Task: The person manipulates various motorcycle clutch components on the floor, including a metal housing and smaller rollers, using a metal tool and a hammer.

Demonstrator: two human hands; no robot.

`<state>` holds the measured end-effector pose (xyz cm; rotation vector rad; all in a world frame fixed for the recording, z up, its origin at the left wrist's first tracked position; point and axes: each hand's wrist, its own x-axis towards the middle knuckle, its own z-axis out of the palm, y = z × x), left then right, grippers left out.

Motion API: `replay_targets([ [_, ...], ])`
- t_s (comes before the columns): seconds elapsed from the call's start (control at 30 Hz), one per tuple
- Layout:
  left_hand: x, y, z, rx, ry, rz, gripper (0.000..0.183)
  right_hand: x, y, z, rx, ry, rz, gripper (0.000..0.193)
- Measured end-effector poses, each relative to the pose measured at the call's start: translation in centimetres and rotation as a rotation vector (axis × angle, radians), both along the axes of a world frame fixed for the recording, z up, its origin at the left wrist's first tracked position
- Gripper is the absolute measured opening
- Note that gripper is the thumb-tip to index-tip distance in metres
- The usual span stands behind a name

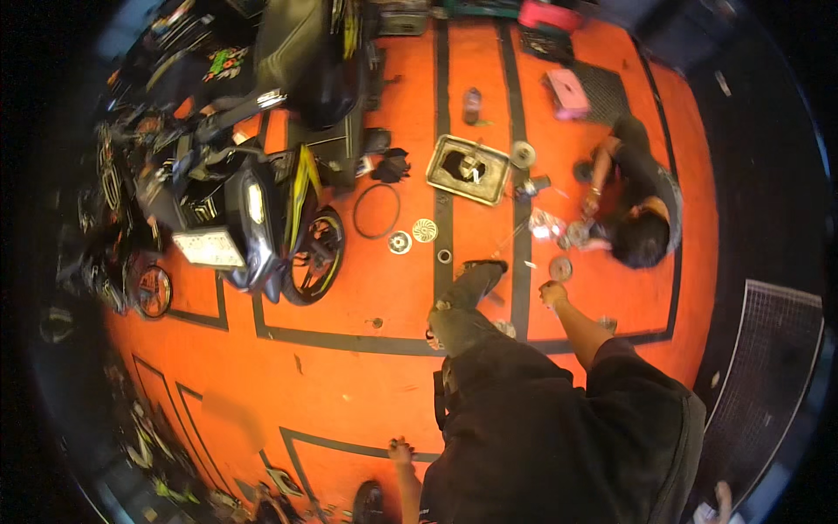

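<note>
My right hand [552, 294] hangs over the orange floor with its fingers curled in. What it holds, if anything, is too small to make out. Just beyond it lies a round metal disc [560, 268]. My left hand [401, 451] is low in the view, out to the left of my body and above bare floor; its fingers are small and smeared. Past my right hand, another person [642, 229] crouches, with hands near a round metal part [577, 234] and a shiny clear plastic bag [546, 224].
A scooter [253, 210] stands at the left. Ahead are a metal tray [476, 194] with dark contents, a drive belt [356, 212], a finned disc [424, 230], a smaller disc [400, 243], a ring [445, 256], a bottle [472, 105] and a pink box [567, 92]. Several motorbikes line the far left.
</note>
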<state>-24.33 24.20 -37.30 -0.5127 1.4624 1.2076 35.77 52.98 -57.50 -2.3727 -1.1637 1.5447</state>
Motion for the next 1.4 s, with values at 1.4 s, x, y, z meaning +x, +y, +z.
replay_targets([
  [1.4, 20.4, 32.3, -52.3, 0.695, 0.989, -2.104, 0.020, 30.9, -1.8, -40.7, 0.292, -1.052, 0.539, 0.048],
])
